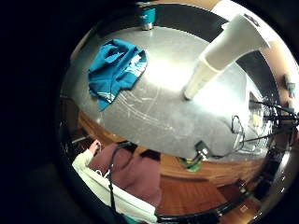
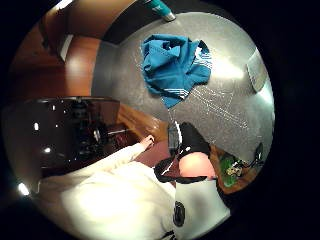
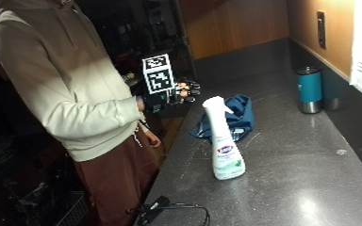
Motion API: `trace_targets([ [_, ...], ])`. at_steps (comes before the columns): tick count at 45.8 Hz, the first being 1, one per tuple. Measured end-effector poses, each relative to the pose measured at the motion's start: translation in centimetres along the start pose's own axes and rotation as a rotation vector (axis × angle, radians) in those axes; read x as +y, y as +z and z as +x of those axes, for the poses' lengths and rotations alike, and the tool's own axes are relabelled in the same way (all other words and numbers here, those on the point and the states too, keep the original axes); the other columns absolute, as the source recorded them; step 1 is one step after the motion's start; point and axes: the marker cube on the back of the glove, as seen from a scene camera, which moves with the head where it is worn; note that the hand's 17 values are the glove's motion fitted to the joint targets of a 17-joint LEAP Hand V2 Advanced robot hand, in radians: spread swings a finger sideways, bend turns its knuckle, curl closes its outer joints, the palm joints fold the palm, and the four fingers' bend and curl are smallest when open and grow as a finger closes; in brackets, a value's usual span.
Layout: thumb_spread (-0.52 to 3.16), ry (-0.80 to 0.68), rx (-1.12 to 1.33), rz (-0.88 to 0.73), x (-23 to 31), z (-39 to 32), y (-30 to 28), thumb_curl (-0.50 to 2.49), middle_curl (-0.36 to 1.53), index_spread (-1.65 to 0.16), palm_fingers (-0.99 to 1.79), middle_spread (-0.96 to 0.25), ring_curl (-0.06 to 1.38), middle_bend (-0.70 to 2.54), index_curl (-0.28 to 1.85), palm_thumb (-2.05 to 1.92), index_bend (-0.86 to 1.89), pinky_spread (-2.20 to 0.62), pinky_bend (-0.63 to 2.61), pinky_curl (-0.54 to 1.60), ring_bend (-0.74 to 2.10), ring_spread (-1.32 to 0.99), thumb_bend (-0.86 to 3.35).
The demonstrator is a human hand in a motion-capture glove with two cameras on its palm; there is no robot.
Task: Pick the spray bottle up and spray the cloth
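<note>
Currently the gloved right hand (image 3: pixel 180 92) is hovering, fingers loosely curled, holding nothing — spray bottle (image 3: pixel 223 141) standing beside the blue cloth (image 3: pixel 231 117).

A person in a cream hooded sweatshirt stands with the right forearm raised in front of the chest. The gloved right hand (image 3: pixel 182 92) is held up in the air — fingers loosely curled, holding nothing. The bare left hand (image 3: pixel 152 139) hangs low beside the thigh — also holding nothing.

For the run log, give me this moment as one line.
hand: raised, off bottle | spray bottle: upright on counter | cloth: crumpled behind bottle
</note>
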Motion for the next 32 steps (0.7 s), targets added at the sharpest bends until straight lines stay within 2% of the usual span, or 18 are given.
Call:
trace_targets([
  [5, 0.58, 0.008, 0.004, 0.003, -0.2, 0.1, -0.1, 0.16, 0.07, -0.30, 0.18, -0.03, 0.06, 0.17, 0.12, 0.58, 0.24, 0.16, 0.35, 0.13, 0.20, 0.05, 0.31],
  [12, 0.78, 0.002, 0.007, 0.002, -0.4, 0.1, -0.1, 0.22, 0.11, -0.37, 0.15, -0.04, 0.09, 0.17, 0.18, 0.62, 0.22, 0.20, 0.36, 0.18, 0.20, 0.07, 0.25],
  [32, 0.94, -0.030, 0.015, -0.001, -0.4, 1.1, 0.4, 0.32, 0.19, -0.42, 0.14, -0.05, 0.16, 0.17, 0.27, 0.71, 0.19, 0.23, 0.34, 0.25, 0.21, 0.08, 0.09],
])
